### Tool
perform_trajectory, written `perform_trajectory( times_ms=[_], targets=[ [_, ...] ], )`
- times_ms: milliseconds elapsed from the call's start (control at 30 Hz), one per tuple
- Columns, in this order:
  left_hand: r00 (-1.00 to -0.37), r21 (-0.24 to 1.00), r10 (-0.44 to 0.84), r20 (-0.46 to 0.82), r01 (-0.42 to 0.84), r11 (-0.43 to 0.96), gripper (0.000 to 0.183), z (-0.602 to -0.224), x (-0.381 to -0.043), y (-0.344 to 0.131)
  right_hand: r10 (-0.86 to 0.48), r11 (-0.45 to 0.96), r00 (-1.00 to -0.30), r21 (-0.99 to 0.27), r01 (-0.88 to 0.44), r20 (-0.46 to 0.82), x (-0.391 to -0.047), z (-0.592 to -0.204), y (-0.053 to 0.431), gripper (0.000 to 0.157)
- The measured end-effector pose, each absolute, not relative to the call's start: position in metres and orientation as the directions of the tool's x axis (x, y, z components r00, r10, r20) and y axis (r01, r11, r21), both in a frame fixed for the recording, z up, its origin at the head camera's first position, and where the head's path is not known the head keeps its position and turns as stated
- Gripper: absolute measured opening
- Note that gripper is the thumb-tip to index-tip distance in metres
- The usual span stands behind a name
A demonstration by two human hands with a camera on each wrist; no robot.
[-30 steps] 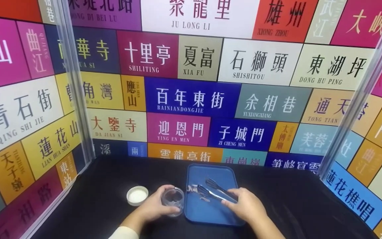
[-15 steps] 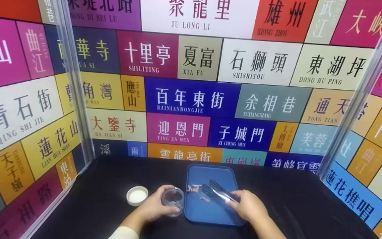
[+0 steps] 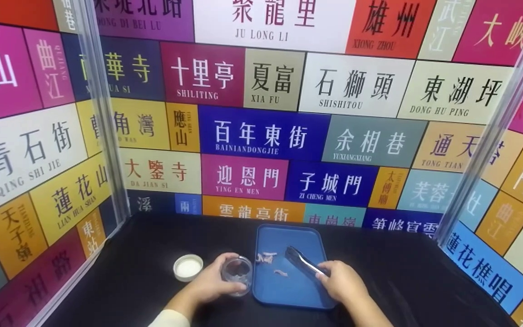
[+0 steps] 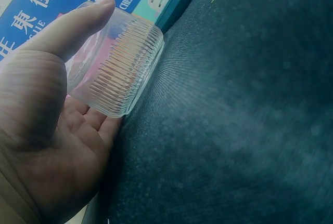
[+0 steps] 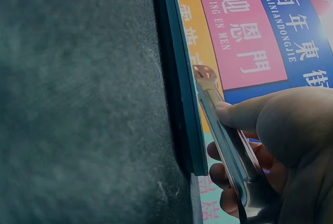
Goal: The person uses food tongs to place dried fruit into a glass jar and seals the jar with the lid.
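Note:
A clear plastic jar (image 3: 237, 275) with ribbed sides (image 4: 127, 65) stands on the black cloth left of the tray, its lid off. My left hand (image 3: 216, 282) grips it, thumb on one side and fingers on the other. In my right hand (image 3: 345, 282) I hold metal tongs (image 3: 304, 262) over the tray, their two arms squeezed together. From the right wrist view, thumb and fingers press the tongs (image 5: 229, 146) from both sides. Nothing shows between the tips. Small pale, shredded-looking pieces (image 3: 266, 258) lie at the blue tray's left side, with another curled piece (image 3: 281, 273) nearer me.
The blue tray (image 3: 288, 293) has a raised rim and lies on a black-covered table (image 3: 152, 245). A round white lid (image 3: 188, 268) rests left of the jar. Panels with colourful place-name signs (image 3: 261, 131) rise behind and at both sides, joined by clear corner posts (image 3: 107, 118).
The tongs have moved right, away from the pale pieces, and their spread arms have come together. The left hand and jar have stayed in place.

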State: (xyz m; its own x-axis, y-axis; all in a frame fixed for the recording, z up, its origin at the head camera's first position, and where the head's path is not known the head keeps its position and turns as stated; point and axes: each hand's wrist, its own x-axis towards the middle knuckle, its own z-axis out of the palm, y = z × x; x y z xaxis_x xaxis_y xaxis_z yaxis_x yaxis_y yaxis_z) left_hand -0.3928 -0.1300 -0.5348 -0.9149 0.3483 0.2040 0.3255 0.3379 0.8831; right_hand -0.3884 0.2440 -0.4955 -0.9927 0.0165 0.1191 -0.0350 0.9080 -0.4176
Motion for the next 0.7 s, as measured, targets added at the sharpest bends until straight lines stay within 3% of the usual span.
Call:
perform_trajectory(
  times_ms=[700],
  targets=[
    [-0.921,0.873,0.336,0.197,0.321,0.368,0.086,-0.536,-0.394,-0.13,0.029,0.894,-0.988,-0.446,-0.043,0.152,-0.379,-0.479,0.23,0.028]
  ],
)
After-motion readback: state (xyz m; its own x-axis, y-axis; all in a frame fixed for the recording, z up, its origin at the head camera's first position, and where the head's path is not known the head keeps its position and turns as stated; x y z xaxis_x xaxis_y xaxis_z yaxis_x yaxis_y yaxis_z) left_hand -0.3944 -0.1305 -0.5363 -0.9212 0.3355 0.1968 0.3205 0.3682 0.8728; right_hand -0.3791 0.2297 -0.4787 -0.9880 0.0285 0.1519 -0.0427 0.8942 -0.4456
